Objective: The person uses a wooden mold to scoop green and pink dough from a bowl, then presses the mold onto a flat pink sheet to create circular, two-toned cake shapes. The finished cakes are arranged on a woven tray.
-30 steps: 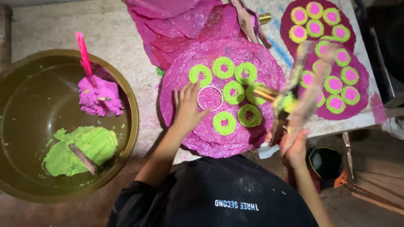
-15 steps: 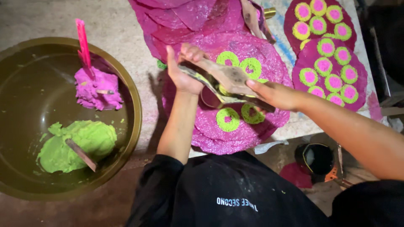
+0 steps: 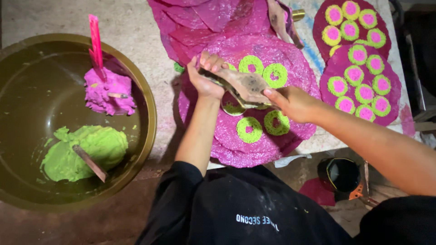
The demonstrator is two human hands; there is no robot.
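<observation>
At frame centre, the left hand curls its fingers over one end of a flat, smeared wooden scraper. The right hand pinches the other end. The scraper's long axis slants from upper left to lower right above the glittery pink disc.
</observation>
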